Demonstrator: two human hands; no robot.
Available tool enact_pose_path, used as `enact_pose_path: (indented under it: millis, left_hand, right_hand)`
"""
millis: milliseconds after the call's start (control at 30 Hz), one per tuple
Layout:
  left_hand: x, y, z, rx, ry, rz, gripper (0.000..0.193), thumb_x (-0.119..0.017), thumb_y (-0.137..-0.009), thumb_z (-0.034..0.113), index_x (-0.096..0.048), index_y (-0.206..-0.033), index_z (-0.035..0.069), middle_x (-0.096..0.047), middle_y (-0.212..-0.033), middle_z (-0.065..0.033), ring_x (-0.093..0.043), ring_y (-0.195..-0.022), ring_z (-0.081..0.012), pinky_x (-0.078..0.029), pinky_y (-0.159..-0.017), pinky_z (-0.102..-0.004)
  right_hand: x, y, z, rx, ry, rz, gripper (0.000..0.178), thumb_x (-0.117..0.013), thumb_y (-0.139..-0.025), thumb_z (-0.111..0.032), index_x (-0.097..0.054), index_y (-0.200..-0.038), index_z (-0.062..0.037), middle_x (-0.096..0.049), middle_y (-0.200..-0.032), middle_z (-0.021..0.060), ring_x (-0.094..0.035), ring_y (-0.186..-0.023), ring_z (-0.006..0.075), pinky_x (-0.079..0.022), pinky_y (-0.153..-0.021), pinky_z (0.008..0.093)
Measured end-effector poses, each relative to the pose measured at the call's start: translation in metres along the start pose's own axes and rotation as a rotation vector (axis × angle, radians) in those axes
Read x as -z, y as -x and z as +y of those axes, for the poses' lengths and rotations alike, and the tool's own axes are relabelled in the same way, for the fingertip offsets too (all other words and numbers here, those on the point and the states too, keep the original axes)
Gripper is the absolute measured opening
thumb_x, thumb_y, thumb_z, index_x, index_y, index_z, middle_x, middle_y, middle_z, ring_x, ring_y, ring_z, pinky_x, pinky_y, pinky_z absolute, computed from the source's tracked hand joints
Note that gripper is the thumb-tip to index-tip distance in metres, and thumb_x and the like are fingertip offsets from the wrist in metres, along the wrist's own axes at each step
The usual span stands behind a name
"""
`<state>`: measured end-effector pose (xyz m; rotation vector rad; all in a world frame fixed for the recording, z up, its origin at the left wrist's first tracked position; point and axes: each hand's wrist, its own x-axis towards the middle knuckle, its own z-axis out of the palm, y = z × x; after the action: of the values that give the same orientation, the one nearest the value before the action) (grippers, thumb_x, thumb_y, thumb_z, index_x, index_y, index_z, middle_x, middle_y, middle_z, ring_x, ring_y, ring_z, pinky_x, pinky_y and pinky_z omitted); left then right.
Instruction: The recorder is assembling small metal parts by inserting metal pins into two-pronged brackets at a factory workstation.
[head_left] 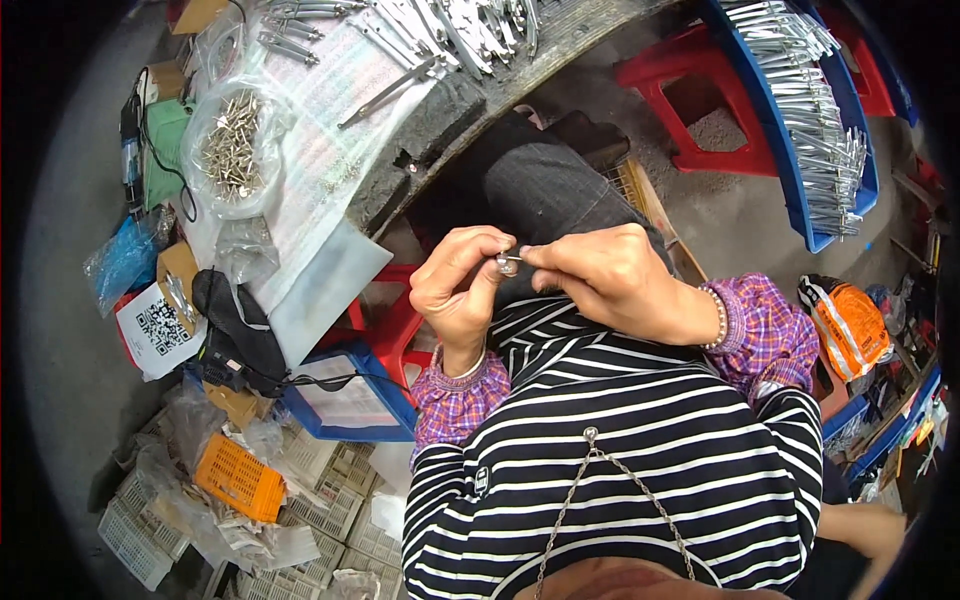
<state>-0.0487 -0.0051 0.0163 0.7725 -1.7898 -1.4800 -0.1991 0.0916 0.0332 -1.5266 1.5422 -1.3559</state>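
At the centre of the frame, the left hand (455, 285) pinches a small, rounded, silvery metal piece (507, 267) between thumb and forefinger; the right hand (610, 275) has its fingertips narrowed at a thin metal pin (515, 259) beside it, their exact contact too small to tell. The piece looks light, stiff and probably slippery, best gripped by its edges. Farther out, a clear plastic bag (235, 207) holds brass-toned fasteners (233, 150) at upper left; a long blue plastic tray (768, 120) bears silvery metal strips (815, 120) at upper right.
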Motion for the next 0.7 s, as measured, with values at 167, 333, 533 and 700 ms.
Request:
enact_pose_path:
  millis: [167,333,533,700]
  left_hand:
    - [0.003,-0.002,0.005,-0.023,-0.138,-0.045,0.015,-0.062,-0.068,-0.012,-0.063,-0.081,-0.006,-0.064,-0.078,-0.0127,-0.061,-0.07,-0.0175,-0.048,-0.062,-0.0242]
    - [0.002,-0.003,0.001,0.096,-0.061,-0.101,0.013,-0.064,-0.068,-0.01,-0.065,-0.081,-0.005,-0.064,-0.077,-0.0108,-0.061,-0.069,-0.0157,-0.048,-0.062,-0.0231]
    - [-0.001,0.006,-0.008,0.168,-0.044,-0.062,0.014,-0.063,-0.073,-0.008,-0.065,-0.086,-0.006,-0.064,-0.078,-0.0085,-0.06,-0.07,-0.0118,-0.047,-0.064,-0.021]
    - [-0.004,0.004,-0.005,0.279,0.057,0.007,0.014,-0.065,-0.074,-0.007,-0.064,-0.089,-0.006,-0.063,-0.079,-0.0063,-0.058,-0.071,-0.0085,-0.046,-0.062,-0.0197]
  right_hand:
    - [0.004,-0.002,-0.002,0.099,0.159,-0.096,0.029,-0.061,-0.069,0.001,-0.058,-0.097,0.0052,-0.059,-0.066,0.0075,-0.061,-0.056,0.0205,-0.048,-0.047,0.0296]
    - [0.009,-0.003,-0.003,0.235,0.479,-0.243,0.04,-0.06,-0.063,-0.002,-0.056,-0.101,0.0068,-0.05,-0.064,0.0055,-0.055,-0.054,0.0176,-0.045,-0.043,0.03]
    - [0.002,-0.01,0.006,0.13,0.321,-0.254,0.009,-0.055,-0.071,-0.006,-0.053,-0.078,-0.0004,-0.056,-0.065,0.0079,-0.06,-0.058,0.0231,-0.048,-0.048,0.0325]
    - [0.001,-0.016,0.018,0.008,0.074,-0.175,0.017,-0.062,-0.071,0.002,-0.059,-0.088,0.0009,-0.062,-0.068,0.0115,-0.063,-0.061,0.0266,-0.048,-0.05,0.0326]
